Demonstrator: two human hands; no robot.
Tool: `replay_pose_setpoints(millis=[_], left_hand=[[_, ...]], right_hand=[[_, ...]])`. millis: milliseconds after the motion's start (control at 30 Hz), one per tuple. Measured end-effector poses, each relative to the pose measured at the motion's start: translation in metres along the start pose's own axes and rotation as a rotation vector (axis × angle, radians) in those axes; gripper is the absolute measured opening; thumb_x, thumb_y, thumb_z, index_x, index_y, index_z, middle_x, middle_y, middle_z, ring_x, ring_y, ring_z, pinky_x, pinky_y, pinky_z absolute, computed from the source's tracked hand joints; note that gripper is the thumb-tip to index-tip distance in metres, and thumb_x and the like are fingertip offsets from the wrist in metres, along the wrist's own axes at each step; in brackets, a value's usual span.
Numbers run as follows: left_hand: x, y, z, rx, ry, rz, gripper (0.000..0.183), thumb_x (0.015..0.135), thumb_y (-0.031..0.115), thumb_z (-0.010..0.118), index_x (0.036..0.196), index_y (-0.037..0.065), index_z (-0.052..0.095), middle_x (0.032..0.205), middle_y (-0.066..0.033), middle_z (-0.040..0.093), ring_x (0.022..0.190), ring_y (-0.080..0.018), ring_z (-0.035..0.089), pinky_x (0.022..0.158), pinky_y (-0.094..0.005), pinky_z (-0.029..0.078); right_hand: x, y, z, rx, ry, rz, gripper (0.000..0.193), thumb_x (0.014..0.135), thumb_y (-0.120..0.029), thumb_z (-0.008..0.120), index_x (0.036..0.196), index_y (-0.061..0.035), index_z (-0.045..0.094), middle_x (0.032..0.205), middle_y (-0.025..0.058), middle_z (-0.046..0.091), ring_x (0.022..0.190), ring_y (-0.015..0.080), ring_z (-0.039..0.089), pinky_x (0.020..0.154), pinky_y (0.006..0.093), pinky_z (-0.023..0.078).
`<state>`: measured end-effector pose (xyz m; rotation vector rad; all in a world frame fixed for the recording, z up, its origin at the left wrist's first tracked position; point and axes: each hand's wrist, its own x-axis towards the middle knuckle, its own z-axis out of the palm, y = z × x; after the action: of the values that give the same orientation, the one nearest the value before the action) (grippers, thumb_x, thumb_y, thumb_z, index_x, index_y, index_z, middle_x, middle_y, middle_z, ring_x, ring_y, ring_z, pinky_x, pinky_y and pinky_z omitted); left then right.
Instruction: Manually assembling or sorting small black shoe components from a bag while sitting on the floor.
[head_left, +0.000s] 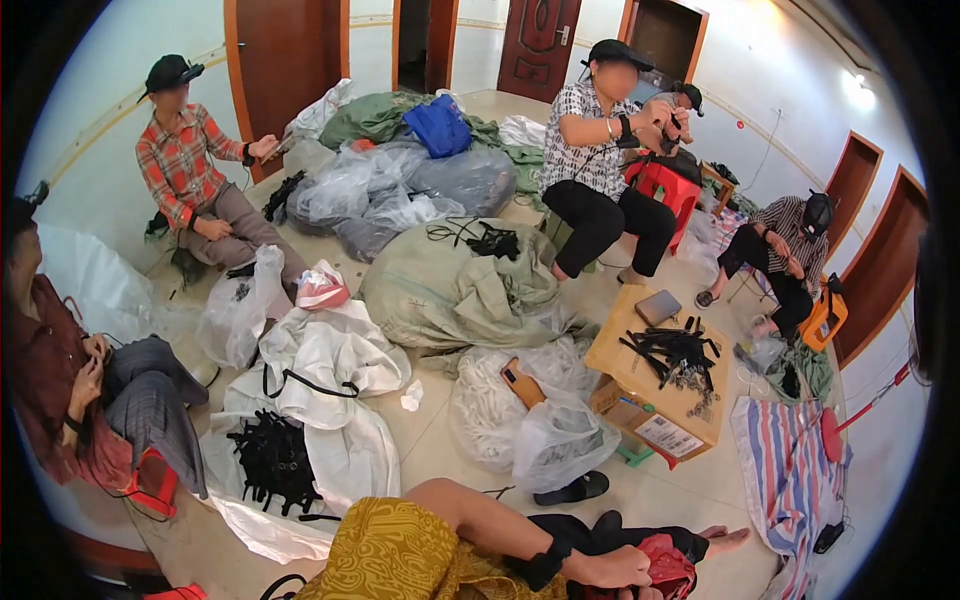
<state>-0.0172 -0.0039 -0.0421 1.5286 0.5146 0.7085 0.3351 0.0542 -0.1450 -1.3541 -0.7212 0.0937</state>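
My left hand [612, 568], with a black band [546, 563] at its wrist, is at the lower edge over my lap. Its fingers are curled closed; whatever they hold is hidden. Just below it, only a sliver of my right hand [642, 593] shows, and its fingers are cut off by the frame. Beside both hands, a crumpled red bag or cloth [668, 566] lies over my dark trousers.
A cardboard box [620, 345] bears black strips and small parts. Left of it, a clear bag [480, 410] of white material carries a phone [523, 382]. Black straps [272, 460] lie on white sacking [345, 470]. Large bundles [440, 280] fill the middle; several people sit around.
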Motion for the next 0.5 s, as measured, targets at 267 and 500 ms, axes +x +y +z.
replay_pose_setpoints(millis=[267,500], left_hand=[[-0.006,0.023,-0.007,-0.258,-0.140,-0.363,0.028,0.078,0.023,0.053,0.064,-0.001,0.047,0.050,-0.0042,0.046,0.033,-0.0112,0.039,0.028,-0.0262,0.028],[0.005,0.011,-0.005,-0.599,-0.200,-0.527,0.033,0.080,0.032,0.049,0.063,0.003,0.046,0.049,-0.0028,0.043,0.034,-0.0096,0.036,0.029,-0.0258,0.028]], right_hand=[[-0.022,0.008,-0.013,-0.034,-0.027,0.027,0.018,0.081,-0.015,0.041,0.098,-0.0106,0.044,0.090,-0.0032,0.039,0.078,0.0055,0.036,0.065,0.0219,0.030],[-0.041,0.006,-0.019,-0.054,-0.044,0.042,0.014,0.081,-0.013,0.042,0.094,-0.0107,0.046,0.084,-0.0034,0.040,0.073,0.0057,0.037,0.061,0.0222,0.030]])
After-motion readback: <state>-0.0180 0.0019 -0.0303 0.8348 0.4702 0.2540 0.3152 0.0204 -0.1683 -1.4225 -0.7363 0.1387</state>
